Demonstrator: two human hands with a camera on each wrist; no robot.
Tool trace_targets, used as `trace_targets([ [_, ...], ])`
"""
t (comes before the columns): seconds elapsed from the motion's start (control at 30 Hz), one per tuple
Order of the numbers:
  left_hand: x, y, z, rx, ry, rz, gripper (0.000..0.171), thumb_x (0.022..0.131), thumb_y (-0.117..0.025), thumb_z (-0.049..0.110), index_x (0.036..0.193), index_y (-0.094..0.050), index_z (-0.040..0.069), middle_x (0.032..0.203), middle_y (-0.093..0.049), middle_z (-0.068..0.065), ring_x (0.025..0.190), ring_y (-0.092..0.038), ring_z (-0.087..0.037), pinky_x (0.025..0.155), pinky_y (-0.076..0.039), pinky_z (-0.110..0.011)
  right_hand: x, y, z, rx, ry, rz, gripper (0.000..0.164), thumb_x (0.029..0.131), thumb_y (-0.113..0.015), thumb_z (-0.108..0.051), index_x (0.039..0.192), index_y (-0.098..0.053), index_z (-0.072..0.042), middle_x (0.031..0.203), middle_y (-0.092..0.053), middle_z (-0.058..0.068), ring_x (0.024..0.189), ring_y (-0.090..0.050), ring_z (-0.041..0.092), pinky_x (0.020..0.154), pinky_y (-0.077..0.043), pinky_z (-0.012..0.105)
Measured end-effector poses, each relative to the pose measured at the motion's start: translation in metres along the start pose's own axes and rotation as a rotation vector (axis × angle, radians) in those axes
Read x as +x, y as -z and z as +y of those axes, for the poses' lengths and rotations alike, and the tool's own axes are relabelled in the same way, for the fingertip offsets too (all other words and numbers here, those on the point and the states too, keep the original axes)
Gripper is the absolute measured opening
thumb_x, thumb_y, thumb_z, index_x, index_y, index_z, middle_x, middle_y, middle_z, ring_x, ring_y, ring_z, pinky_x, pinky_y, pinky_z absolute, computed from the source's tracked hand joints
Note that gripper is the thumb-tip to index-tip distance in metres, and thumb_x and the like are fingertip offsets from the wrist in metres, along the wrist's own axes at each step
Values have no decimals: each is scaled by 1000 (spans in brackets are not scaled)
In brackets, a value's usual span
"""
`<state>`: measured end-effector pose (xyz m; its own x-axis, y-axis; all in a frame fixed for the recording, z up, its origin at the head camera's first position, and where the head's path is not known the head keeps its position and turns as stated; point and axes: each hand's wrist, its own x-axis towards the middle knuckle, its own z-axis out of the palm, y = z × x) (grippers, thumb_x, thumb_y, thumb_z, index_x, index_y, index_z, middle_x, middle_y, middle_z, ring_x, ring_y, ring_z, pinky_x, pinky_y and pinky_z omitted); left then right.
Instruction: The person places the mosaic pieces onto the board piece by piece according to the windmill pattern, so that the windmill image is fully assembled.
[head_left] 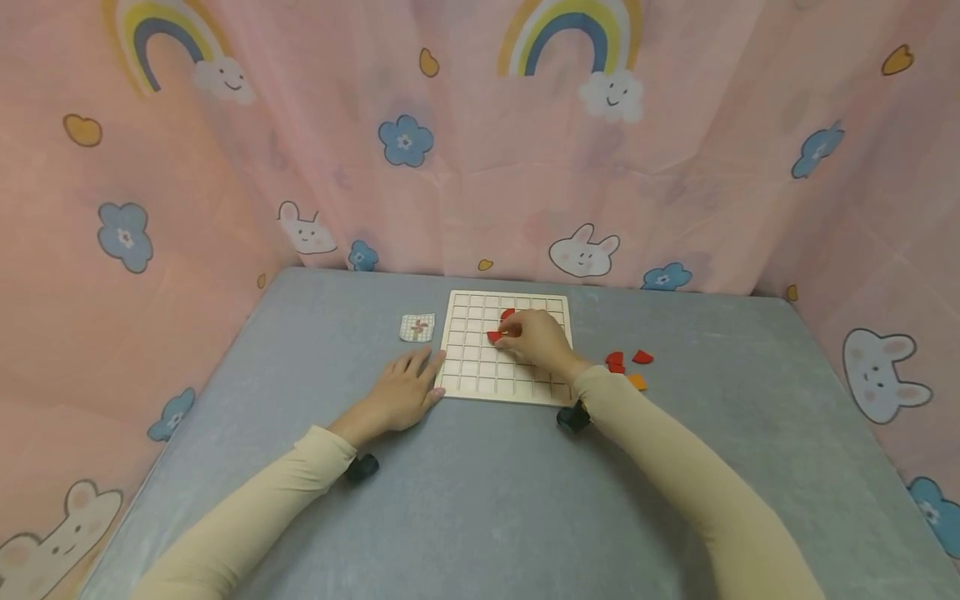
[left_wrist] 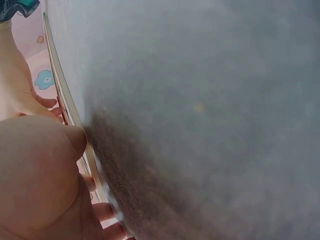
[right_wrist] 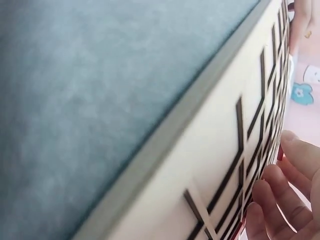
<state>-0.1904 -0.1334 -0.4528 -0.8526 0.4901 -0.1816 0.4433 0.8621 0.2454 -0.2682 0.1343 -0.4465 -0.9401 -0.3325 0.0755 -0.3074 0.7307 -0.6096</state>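
Note:
A pale wooden grid board (head_left: 472, 367) lies on the table. Over its middle, my right hand (head_left: 542, 342) pinches a small red piece (head_left: 493, 337) with a curved edge between thumb and fingertips; in the right wrist view a sliver of this red piece (right_wrist: 280, 154) shows under the thumb. Just beyond the fingers, another red piece (head_left: 507, 313) sits on the board, partly covered by the hand. My left hand (head_left: 401, 392) rests on the table with fingers spread, its thumb and a fingertip touching the board's left edge.
Left of the board lies a small paper card (head_left: 417, 327) printed with a grid and a red pattern. On the right are several loose red pieces (head_left: 642, 357) and an orange piece (head_left: 637, 382), partly behind the right sleeve. A pink patterned curtain (head_left: 480, 192) borders the grey table (head_left: 480, 500).

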Motion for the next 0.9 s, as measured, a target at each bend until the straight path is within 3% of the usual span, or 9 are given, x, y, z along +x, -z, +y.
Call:
trace_targets([
  [0.33,1,-1,-1,20,8,-25,67,116,-42,35,169,-19,1,171,-20,-31,156,-23,-51,124,-24,-65,3,-10,-1,-32,4,17,27,94,-84,-22,113,-81,-4,100,-77,10,94,-68,25,86,-54,42],
  [0.9,4,-7,-4,20,16,-5,67,115,-43,34,169,-20,1,171,-21,-30,156,-23,-52,124,-23,-66,4,-14,-5,-43,-4,44,24,94,-83,-20,113,-82,-4,95,-75,8,89,-66,23,83,-52,40],
])
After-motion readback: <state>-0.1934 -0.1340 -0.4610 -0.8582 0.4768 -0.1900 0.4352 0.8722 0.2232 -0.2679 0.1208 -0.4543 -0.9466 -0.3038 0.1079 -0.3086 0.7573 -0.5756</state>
